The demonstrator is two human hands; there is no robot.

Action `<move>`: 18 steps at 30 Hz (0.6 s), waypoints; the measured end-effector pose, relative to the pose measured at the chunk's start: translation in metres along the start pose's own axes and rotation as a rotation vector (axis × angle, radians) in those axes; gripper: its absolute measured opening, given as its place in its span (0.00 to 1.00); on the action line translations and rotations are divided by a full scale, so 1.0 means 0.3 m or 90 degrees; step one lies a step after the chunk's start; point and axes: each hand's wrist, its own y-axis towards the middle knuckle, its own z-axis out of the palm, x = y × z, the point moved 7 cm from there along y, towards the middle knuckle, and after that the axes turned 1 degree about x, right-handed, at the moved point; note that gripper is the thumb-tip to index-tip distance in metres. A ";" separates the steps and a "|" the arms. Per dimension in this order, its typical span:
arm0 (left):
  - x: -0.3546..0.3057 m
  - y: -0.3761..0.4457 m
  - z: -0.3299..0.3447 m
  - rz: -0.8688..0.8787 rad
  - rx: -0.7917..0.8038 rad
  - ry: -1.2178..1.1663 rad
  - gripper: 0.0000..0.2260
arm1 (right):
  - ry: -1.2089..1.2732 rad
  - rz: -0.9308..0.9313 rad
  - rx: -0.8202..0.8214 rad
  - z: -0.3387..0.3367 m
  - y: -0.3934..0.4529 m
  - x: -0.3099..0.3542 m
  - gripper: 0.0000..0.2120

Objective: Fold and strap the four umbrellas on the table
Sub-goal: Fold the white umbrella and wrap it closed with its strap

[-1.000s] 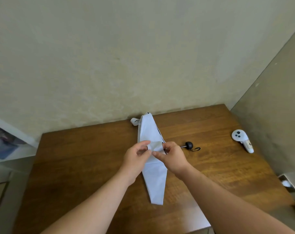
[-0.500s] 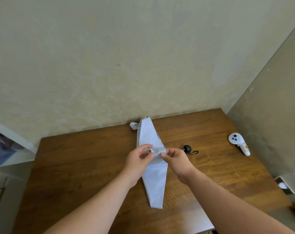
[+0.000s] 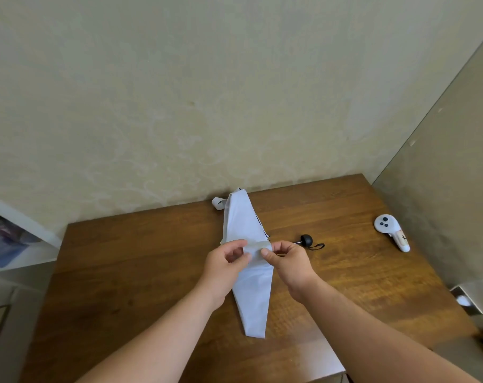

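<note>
A pale blue-white umbrella [image 3: 245, 222] lies flattened along the middle of the brown wooden table [image 3: 129, 258], its far end near the wall and its near tip pointing toward me. Its black round handle [image 3: 306, 240] with a wrist loop sticks out to the right. A white strap [image 3: 258, 246] runs across the canopy's middle. My left hand [image 3: 226, 262] pinches the strap's left end. My right hand [image 3: 287, 259] pinches its right end. A second strap loop [image 3: 217, 203] curls at the far end. Only this one umbrella is in view.
A white handheld controller [image 3: 390, 230] lies at the table's right side. Walls close the table in at the back and right. A white shelf edge [image 3: 19, 230] stands off to the left, beyond the table.
Both hands have drawn the strap across the canopy, stretching it flat between thumb and fingers. The umbrella itself has stayed in place; the view has shifted slightly downward.
</note>
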 end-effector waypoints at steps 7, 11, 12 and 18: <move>-0.061 0.002 -0.015 0.187 -0.097 0.326 0.08 | -0.061 -0.012 -0.045 -0.032 -0.006 0.022 0.02; -0.064 0.005 -0.018 0.191 -0.105 0.336 0.06 | -0.162 -0.039 -0.093 -0.063 -0.016 0.036 0.05; -0.066 0.007 -0.019 0.193 -0.104 0.340 0.06 | -0.241 -0.077 -0.098 -0.065 -0.016 0.051 0.10; -0.097 0.012 -0.007 0.244 -0.075 0.416 0.05 | -0.835 -0.436 0.030 0.076 -0.024 0.142 0.30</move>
